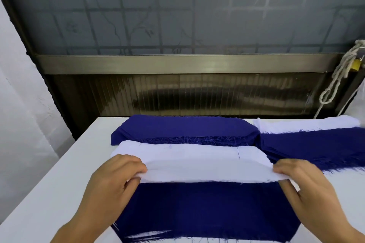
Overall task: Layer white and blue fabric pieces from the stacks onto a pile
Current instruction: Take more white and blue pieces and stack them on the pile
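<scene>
We see both hands working at the near edge of a white tabletop (59, 183). The left hand (110, 181) pinches the left end of a white fabric piece (197, 163), fingers curled over its edge, and the right hand (304, 185) grips the right end the same way, so the piece is stretched between them. The piece lies across the white stack (187, 149) just behind it and reaches forward to the far edge of the pile (207, 209), whose top layer is blue (a sliver of white shows at its frayed near edge). Beyond the white stack sits a blue stack (183, 128), its frayed edge facing us. To the right lies more blue fabric (316, 148) with more white fabric (308, 125) behind it. A knotted rope (339, 77) hangs by a brass padlock (355, 65) at the right.
</scene>
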### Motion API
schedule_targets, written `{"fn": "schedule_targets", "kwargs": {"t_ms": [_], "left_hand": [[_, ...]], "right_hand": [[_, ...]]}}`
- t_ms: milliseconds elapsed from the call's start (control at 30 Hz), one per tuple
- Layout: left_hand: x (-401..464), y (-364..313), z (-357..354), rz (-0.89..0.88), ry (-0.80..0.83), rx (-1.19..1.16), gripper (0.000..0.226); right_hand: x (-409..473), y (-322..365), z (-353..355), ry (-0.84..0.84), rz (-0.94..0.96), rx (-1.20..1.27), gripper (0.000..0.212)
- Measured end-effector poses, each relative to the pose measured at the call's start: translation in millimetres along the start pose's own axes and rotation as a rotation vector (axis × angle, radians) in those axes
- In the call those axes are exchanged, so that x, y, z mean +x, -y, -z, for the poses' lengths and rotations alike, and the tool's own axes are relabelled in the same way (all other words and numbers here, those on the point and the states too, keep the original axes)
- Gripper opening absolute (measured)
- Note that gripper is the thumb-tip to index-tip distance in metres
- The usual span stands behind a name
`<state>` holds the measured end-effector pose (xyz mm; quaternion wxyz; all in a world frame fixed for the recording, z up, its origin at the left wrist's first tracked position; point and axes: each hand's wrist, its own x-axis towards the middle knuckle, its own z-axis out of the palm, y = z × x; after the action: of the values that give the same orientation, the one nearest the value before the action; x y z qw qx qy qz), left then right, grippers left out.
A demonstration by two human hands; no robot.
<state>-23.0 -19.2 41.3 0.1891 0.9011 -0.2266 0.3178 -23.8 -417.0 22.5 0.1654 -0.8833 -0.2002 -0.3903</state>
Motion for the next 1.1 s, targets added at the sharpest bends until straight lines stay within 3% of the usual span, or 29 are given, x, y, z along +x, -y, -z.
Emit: {"fn": "schedule_targets", "kwargs": {"t_ms": [100,200,400,567,800,967,1100], "left_hand": [[-23,6,-9,-0.200,0.025,0.020,0.027],[-48,10,-23,-0.273,0.169,0.040,0.031],[-57,10,-27,-0.176,0.275,-0.049,0.033],[-63,12,-31,-0.165,0.246,-0.029,0.032],[-69,16,-39,-0.105,0.067,0.051,0.033],[-74,18,-41,-0.043,0.143,0.017,0.031],[-72,14,-34,0.013,0.137,-0.017,0.027]], "right_hand": [[-23,-15,-6,-0.001,0.213,-0.060,0.027],[-47,-22,-16,0.148,0.277,-0.024,0.042],[-51,-18,-18,0.219,0.184,0.074,0.050],[-52,-18,-17,0.224,0.200,0.083,0.048],[-52,-17,-15,0.214,0.250,0.102,0.033],[-55,-15,-15,0.293,0.229,0.140,0.021],[-53,-14,-5,0.325,0.126,0.187,0.029]]}}
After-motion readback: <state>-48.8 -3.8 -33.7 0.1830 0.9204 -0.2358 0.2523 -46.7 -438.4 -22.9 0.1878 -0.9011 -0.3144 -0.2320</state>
